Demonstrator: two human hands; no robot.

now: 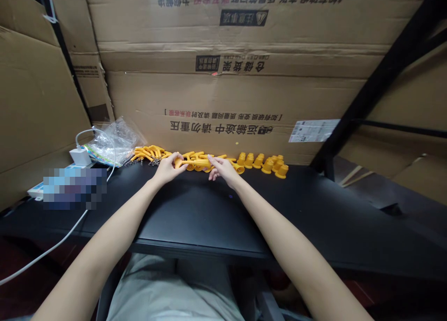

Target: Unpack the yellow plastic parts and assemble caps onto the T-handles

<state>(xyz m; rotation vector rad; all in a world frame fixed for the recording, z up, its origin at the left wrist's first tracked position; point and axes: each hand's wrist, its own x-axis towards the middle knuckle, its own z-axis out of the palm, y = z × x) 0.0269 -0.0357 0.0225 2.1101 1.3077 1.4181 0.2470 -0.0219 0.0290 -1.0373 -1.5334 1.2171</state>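
Observation:
Both hands meet at a long yellow plastic piece [196, 163], held level just above the back of the black table. My left hand [169, 170] closes thumb and fingers around its left end. At the right end, my right hand [224, 170] pinches it between thumb and fingers; the fingertips are partly hidden. Behind and below it lie several similar yellow pieces [199, 154], some hidden by the hands. Left of my left hand is a heap of yellow plastic handles [150, 151], with thin metal spirals [153, 162] beside them. Several yellow cups [258, 160] stand upside down to the right.
A tall cardboard sheet [223, 93] closes off the back of the black table [195, 214]. At the left are a clear plastic bag [117, 139], a power strip [37, 190] with a white charger [80, 156], its cable [66, 235], and a blurred-out object [73, 188].

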